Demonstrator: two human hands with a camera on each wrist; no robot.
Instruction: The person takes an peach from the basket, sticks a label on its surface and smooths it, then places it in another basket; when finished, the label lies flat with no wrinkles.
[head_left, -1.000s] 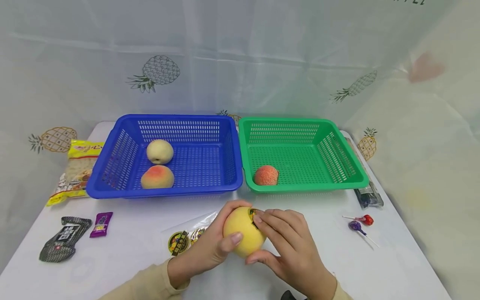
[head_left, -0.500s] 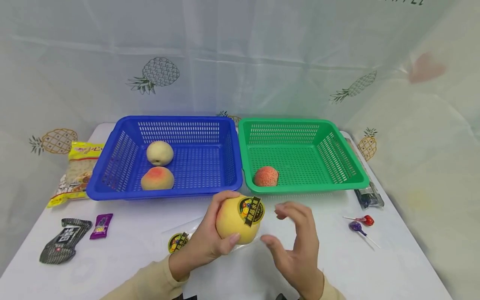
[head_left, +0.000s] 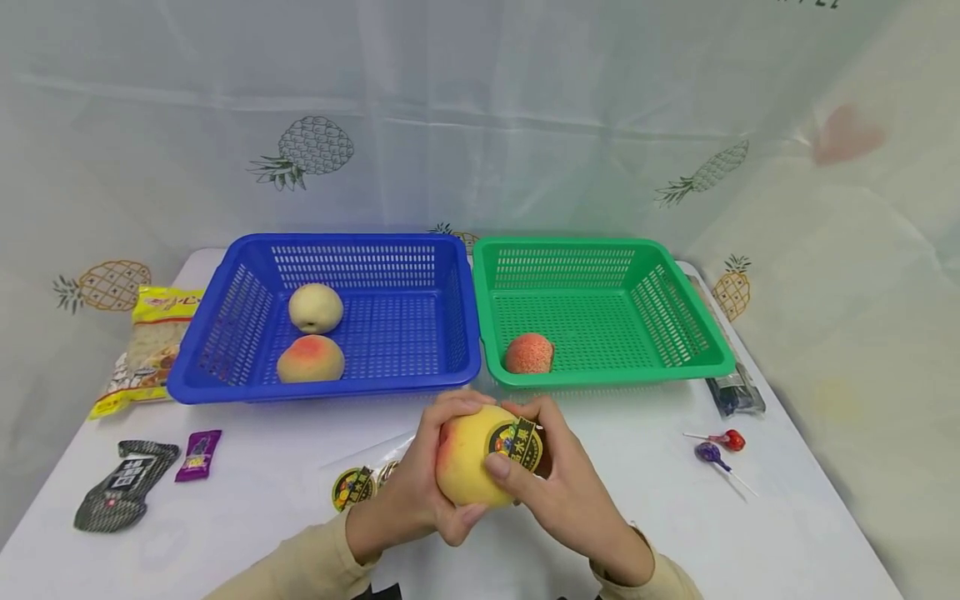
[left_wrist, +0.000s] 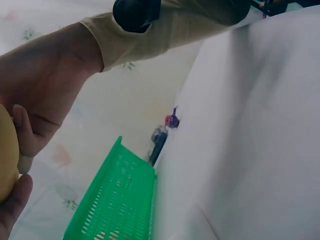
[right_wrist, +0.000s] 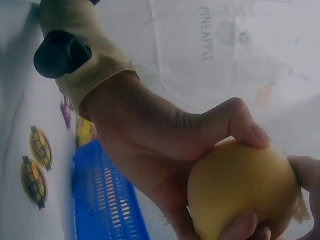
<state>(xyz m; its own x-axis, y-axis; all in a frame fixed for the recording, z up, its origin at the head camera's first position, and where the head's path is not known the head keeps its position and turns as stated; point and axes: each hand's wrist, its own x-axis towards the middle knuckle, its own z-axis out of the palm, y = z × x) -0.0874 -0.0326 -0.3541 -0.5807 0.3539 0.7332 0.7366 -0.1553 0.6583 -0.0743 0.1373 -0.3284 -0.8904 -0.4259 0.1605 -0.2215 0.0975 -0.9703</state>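
A large yellow peach (head_left: 468, 467) with a red blush is held between both hands above the table. My left hand (head_left: 408, 492) grips its left side, thumb underneath and fingers over the top. On the right, my right hand (head_left: 577, 500) curls round the fruit, its thumb pressing the near edge of a round black-and-gold fruit sticker (head_left: 517, 442). The right fingers are partly hidden behind the peach. Below the left hand lies a clear sheet with more round stickers (head_left: 352, 489). The right wrist view shows the peach (right_wrist: 240, 187) from its plain side, with the left hand round it.
A blue basket (head_left: 322, 392) holds two peaches (head_left: 315, 308). Beside it, a green basket (head_left: 607, 379) holds a small red fruit (head_left: 530, 354). Snack packets (head_left: 123, 487) lie at left, with a yellow bag (head_left: 150, 342) behind. Two lollipops (head_left: 708, 452) and a dark packet (head_left: 735, 390) lie at right.
The right hand smoothed the sticker, lifted away half a second ago, and now grips the peach with its thumb on the sticker. The left hand kept its hold, and the peach turned slightly.
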